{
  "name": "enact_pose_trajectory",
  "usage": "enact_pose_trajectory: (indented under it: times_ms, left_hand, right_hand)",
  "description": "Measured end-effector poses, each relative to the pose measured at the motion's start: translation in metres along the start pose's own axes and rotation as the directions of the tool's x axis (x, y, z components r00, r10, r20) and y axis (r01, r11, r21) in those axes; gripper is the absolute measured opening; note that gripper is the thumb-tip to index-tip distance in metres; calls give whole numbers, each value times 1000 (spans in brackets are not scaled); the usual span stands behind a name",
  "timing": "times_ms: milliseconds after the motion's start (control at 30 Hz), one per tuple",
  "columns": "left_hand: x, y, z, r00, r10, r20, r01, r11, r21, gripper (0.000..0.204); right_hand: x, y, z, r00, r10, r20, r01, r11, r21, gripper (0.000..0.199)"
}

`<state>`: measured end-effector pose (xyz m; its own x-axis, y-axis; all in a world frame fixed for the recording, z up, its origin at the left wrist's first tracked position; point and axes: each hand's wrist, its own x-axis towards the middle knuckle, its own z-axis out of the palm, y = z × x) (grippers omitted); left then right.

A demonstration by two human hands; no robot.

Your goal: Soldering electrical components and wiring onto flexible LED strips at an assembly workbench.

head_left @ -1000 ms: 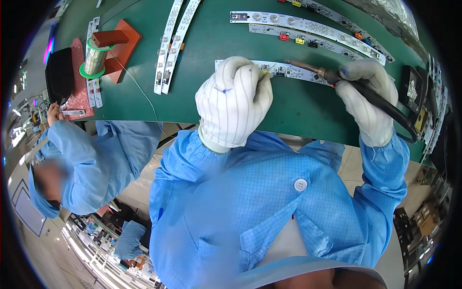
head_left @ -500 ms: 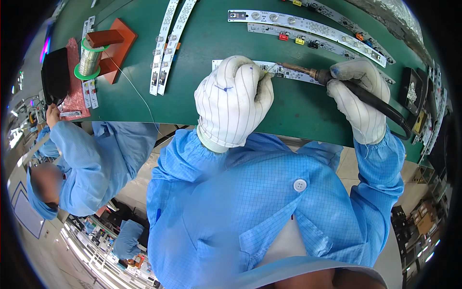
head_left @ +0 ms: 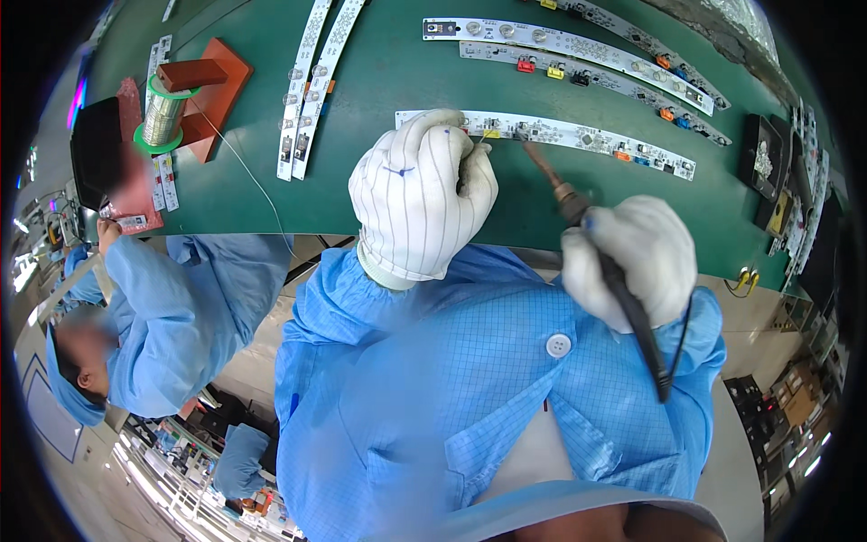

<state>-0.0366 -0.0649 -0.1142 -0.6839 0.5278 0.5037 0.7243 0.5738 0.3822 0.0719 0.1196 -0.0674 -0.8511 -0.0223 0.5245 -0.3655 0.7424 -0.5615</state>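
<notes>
In front of me lies a curved white circuit board strip [head_left: 587,137] with small coloured connectors. My left hand [head_left: 423,199], in a white striped glove, rests over its left end, the fingers pinched on a thin solder wire [head_left: 484,137]. My gloved right hand [head_left: 632,264] is wrapped round a soldering iron [head_left: 578,210] at the table's front edge. The iron's tip points up and left, close to the strip's near edge beside the connectors; contact cannot be told. A solder spool [head_left: 163,122] with green rims sits on a red-brown stand [head_left: 221,99], its wire trailing towards me.
More board strips lie at the back right [head_left: 578,52] and upright at left [head_left: 312,90]. A black tray [head_left: 764,163] stands on the right, near stacked strips [head_left: 813,212]. Pink bubble wrap [head_left: 135,194] lies at left, where a co-worker in blue [head_left: 194,312] sits.
My right hand has drawn back towards me and left, swinging the iron steeper and uncovering the strip's right end. My left hand has shifted slightly left.
</notes>
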Motion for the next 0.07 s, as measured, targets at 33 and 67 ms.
enact_pose_trajectory:
  times_ms: [33,67]
  left_hand:
    - [0,1,1,1000,4,4,-4,1000,0,16]
    - [-1,1,0,1000,6,3,-6,1000,-7,16]
  right_hand:
    - [-3,0,12,993,-54,-110,50,998,-35,34]
    - [-5,0,23,970,-110,-215,96,992,-77,34]
